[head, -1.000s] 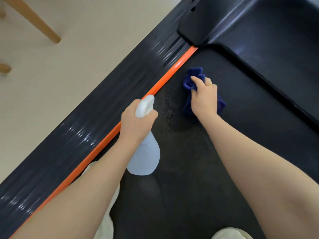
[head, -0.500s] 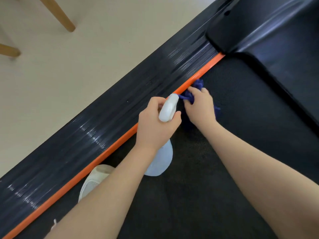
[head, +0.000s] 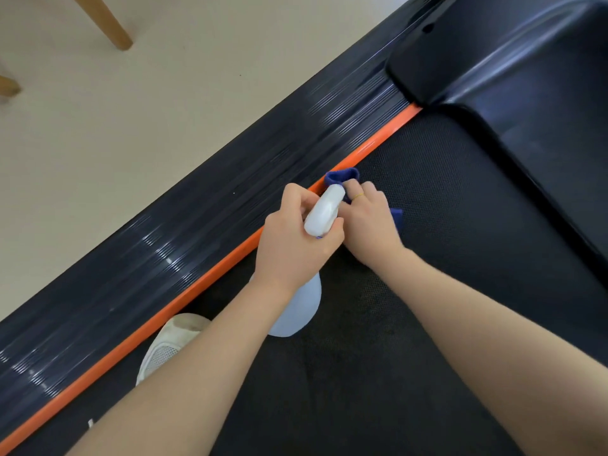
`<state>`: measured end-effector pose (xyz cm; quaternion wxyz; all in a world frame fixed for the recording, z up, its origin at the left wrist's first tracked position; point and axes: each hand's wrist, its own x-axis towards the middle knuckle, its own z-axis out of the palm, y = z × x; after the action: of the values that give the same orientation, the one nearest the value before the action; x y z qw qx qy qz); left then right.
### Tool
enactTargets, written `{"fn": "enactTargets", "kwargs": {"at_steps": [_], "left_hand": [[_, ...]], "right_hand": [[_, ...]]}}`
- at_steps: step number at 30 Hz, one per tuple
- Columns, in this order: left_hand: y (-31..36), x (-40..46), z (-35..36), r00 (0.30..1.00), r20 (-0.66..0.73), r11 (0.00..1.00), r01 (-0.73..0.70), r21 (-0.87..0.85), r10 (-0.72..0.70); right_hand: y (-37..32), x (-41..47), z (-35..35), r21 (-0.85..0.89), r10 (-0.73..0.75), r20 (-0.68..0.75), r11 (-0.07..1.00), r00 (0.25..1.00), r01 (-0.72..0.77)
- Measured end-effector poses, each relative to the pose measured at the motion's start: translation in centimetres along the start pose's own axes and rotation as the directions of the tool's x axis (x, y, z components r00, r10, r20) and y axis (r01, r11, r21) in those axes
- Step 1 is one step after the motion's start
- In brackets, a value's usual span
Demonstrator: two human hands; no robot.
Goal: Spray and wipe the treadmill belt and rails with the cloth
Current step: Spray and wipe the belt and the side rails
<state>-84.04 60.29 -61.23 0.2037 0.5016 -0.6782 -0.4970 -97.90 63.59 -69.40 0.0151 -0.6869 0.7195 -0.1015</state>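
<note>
- Change: over the last second the right hand [head: 370,222] has carried the blue cloth [head: 342,176] from the open belt [head: 460,225] across to the belt's left edge, where the cloth's front fold now touches the orange edge strip [head: 210,274]. The left hand [head: 296,245] and the spray bottle [head: 324,210] have closed in beside it; the two hands now sit just beside each other.
- Meaning, as a judgement: wiping has passed from mid-belt to the seam between belt and left side rail [head: 197,225]; the ribbed rail itself looks not yet wiped here.
- Left hand: fingers curled round the neck of the spray bottle, gripping it; whether a finger is on the trigger cannot be told.
- Right hand: fingers bent down over the cloth, gripping and pressing it onto the belt; a thin ring [head: 359,195] shows on one finger.
- Bottle axis: long axis runs from its pale body, low and toward the viewer, up to the white head; the head points forward, toward the cloth and the motor cover [head: 526,77].
- Cloth: bunched, mostly hidden under the right hand, lying at the belt's left edge, short of the front corner under the motor cover.
- Also present: a white shoe [head: 171,347] on the belt beside the strip; wooden furniture legs [head: 108,24] on the beige floor [head: 131,110].
</note>
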Motion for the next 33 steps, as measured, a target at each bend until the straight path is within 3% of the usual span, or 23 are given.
{"fn": "enactTargets", "kwargs": {"at_steps": [2, 4, 6, 8, 11, 14, 18, 19, 22, 23, 24, 26, 28, 29, 30, 31, 33], "left_hand": [[-0.1, 0.0, -0.2, 1.000, -0.001, 1.000, -0.013, -0.006, 0.013], [-0.2, 0.0, -0.3, 1.000, 0.000, 1.000, -0.012, -0.017, 0.012], [-0.6, 0.2, -0.6, 0.999, 0.035, 1.000, -0.011, -0.028, 0.012], [-1.2, 0.5, -0.9, 0.993, 0.115, 0.999, -0.015, -0.028, 0.019], [-2.0, 0.7, -1.5, 0.985, 0.170, 0.999, -0.035, -0.038, 0.041], [-2.2, 0.5, -1.8, 0.984, 0.172, 0.997, -0.038, -0.068, 0.049], [-2.2, 0.2, -1.3, 0.985, 0.153, 0.995, -0.066, -0.077, 0.077], [-2.2, 0.2, -1.1, 0.986, 0.145, 0.995, -0.073, -0.074, 0.084], [-2.0, 0.0, -0.7, 0.987, 0.133, 0.995, -0.083, -0.052, 0.090], [-1.9, 0.0, -0.7, 0.988, 0.129, 0.995, -0.083, -0.048, 0.088], [-1.9, -0.1, -0.7, 0.988, 0.124, 0.995, -0.085, -0.047, 0.090], [-1.9, -0.3, -0.8, 0.988, 0.117, 0.994, -0.094, -0.047, 0.099], [-1.9, -0.4, -0.9, 0.987, 0.119, 0.994, -0.100, -0.044, 0.104], [-2.0, -0.4, -0.9, 0.988, 0.115, 0.994, -0.099, -0.044, 0.103], [-2.0, -0.4, -1.0, 0.989, 0.109, 0.994, -0.097, -0.046, 0.101], [-2.0, -0.3, -1.0, 0.989, 0.106, 0.994, -0.097, -0.046, 0.102], [-2.0, -0.2, -1.0, 0.989, 0.108, 0.994, -0.099, -0.036, 0.103]], "right_hand": [[2.7, 0.5, -0.7, -0.083, 0.024, 0.013, 0.996, 1.000, -0.023], [3.9, 0.6, -0.9, -0.126, 0.178, -0.076, 0.974, 0.981, -0.187], [2.3, 0.1, -0.3, -0.047, 0.281, -0.096, 0.957, 0.955, -0.286], [0.0, -0.8, 0.4, 0.076, 0.329, -0.013, 0.942, 0.944, -0.328], [0.7, -1.5, 0.4, 0.120, 0.266, 0.098, 0.953, 0.959, -0.277], [3.6, -0.8, -0.1, -0.004, 0.174, 0.018, 0.985, 0.985, -0.174], [2.2, 0.6, 0.3, 0.028, 0.392, -0.097, 0.920, 0.915, -0.391], [0.7, 0.4, 0.7, 0.069, 0.368, -0.089, 0.929, 0.926, -0.363], [-2.4, -1.7, 1.2, 0.206, -0.027, 0.037, 0.978, 0.999, 0.019], [-1.8, -1.7, 0.8, 0.228, -0.067, 0.056, 0.972, 0.996, 0.053], [-0.6, -1.1, 0.5, 0.203, -0.025, 0.032, 0.979, 0.999, 0.018], [1.8, 0.3, 0.1, 0.108, 0.248, -0.027, 0.964, 0.968, -0.244], [2.5, 1.4, 0.1, 0.110, 0.556, -0.047, 0.828, 0.830, -0.549], [1.9, 1.5, 0.2, 0.122, 0.608, -0.019, 0.789, 0.793, -0.602], [1.0, 1.2, 0.3, 0.129, 0.578, 0.011, 0.809, 0.816, -0.574], [0.2, 0.6, 0.3, 0.137, 0.466, 0.037, 0.874, 0.884, -0.466], [0.5, -1.2, -0.3, 0.147, 0.099, 0.109, 0.983, 0.989, -0.114]]}}
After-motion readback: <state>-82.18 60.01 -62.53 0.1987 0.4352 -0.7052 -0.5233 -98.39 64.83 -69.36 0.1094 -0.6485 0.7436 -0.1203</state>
